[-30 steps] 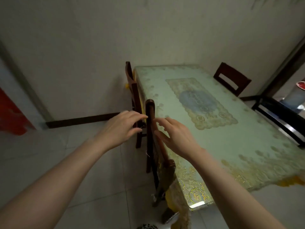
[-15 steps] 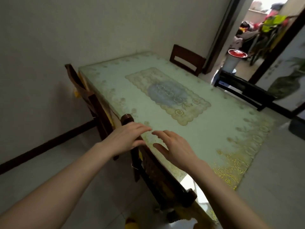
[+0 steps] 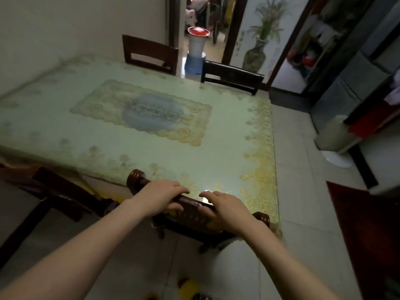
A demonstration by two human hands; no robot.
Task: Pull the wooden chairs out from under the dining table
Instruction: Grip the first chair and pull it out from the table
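1. Chair point(image 3: 194, 210) of dark carved wood sits tucked against the dining table point(image 3: 151, 148), whose cloth is glossy, pale green and gold-patterned.
2. Its rounded top rail runs left to right along the near edge.
3. Left hand point(image 3: 161, 197) and right hand point(image 3: 225, 207) curl around that rail, slightly apart.

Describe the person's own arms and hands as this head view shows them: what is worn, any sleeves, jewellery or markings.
Both arms are bare from the bottom edge of the frame to the fingers; no sleeve reaches into view. The left hand and the right hand wear no gloves. No watch, bracelet or ring shows on either wrist or on the visible fingers. No markings can be made out in the dim, slightly blurred picture.
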